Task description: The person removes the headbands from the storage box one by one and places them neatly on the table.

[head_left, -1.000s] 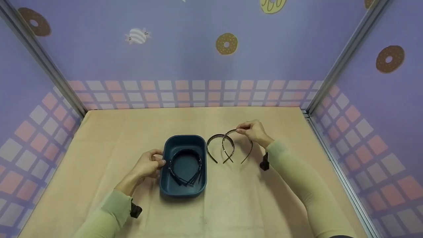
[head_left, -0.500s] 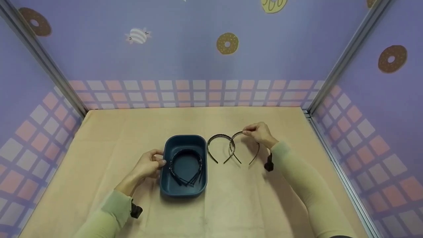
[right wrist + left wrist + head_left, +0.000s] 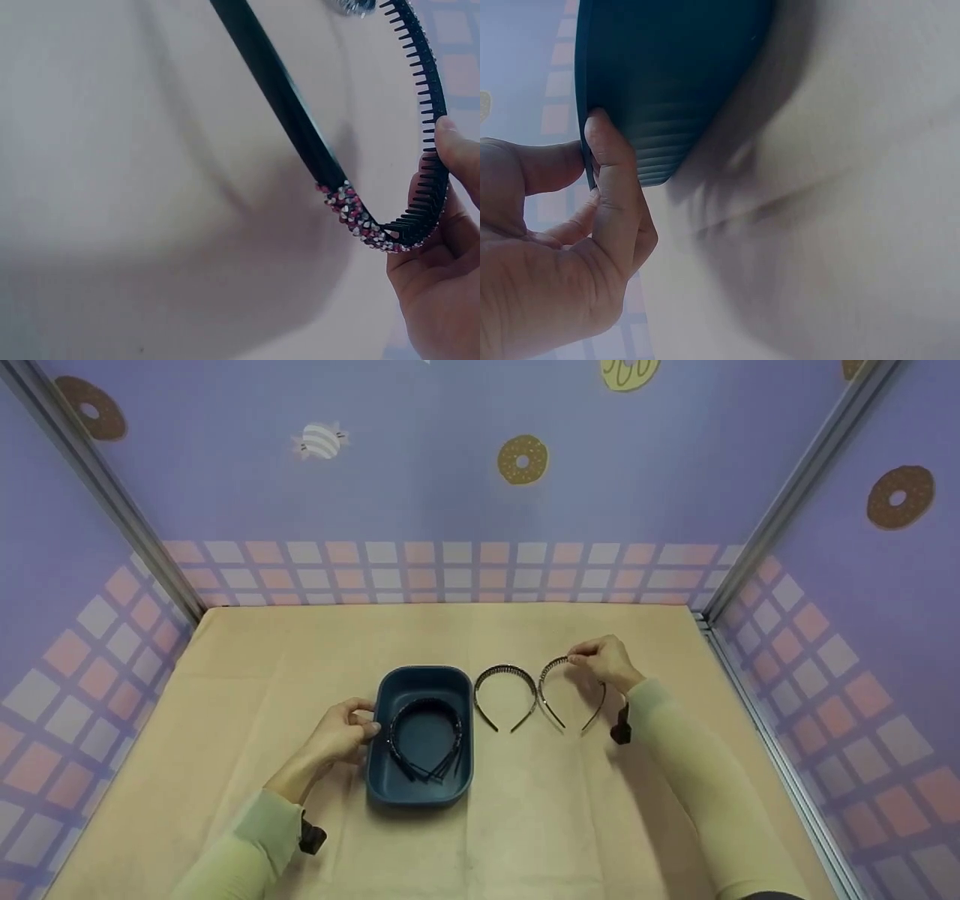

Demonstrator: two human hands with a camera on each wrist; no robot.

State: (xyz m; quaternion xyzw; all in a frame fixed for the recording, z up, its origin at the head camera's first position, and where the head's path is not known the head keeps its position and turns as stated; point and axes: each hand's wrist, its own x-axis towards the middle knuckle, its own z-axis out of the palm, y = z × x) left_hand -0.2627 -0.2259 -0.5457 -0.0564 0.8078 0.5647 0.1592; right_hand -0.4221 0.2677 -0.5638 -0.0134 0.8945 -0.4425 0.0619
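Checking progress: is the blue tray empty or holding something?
Holding something: black headbands lie inside the blue tray, while two more headbands lie outside on the table.

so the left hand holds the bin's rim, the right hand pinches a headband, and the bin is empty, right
Not quite: the bin is not empty. The head view shows a dark headband lying inside it. The rest stands: the left hand holds the bin's rim, and the right hand pinches a headband on the table.
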